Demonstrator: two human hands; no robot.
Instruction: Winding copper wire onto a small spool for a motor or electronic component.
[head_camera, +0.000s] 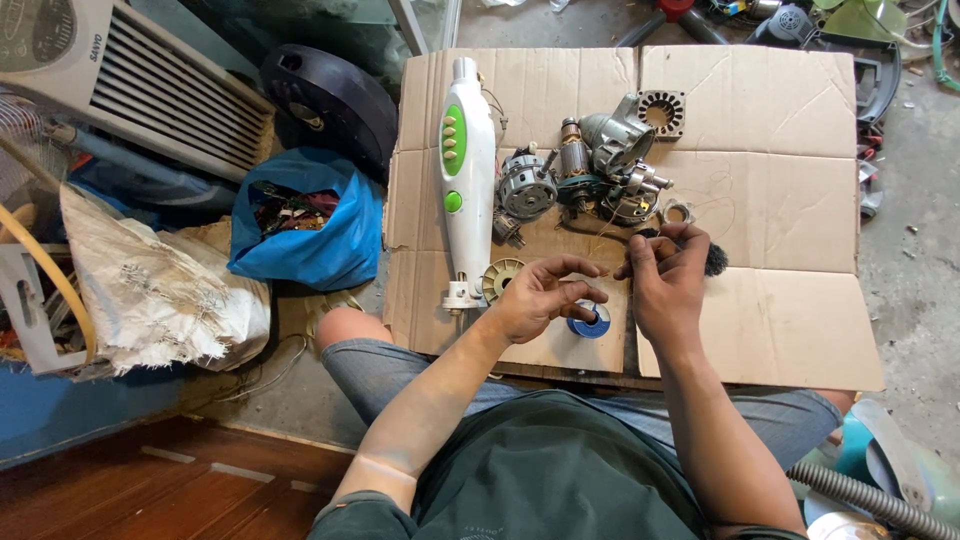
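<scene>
My left hand (542, 297) hovers over the flattened cardboard (770, 180), fingers curled, thumb and forefinger pinched on something too thin to make out. My right hand (668, 280) is closed around a small black brush-like piece (714, 259). A blue round spool (590, 321) lies on the cardboard under my left fingers. A yellow fan wheel (500, 277) sits left of that hand. Beyond both hands lie a white and green hand-blender body (466, 165) and several motor parts (600, 170).
A blue bag of scrap (305, 225) and a black round housing (325, 100) sit left of the cardboard. A white fan casing (140, 85) and a torn white sack (160, 290) are farther left. A grey hose (870, 495) lies by my right knee.
</scene>
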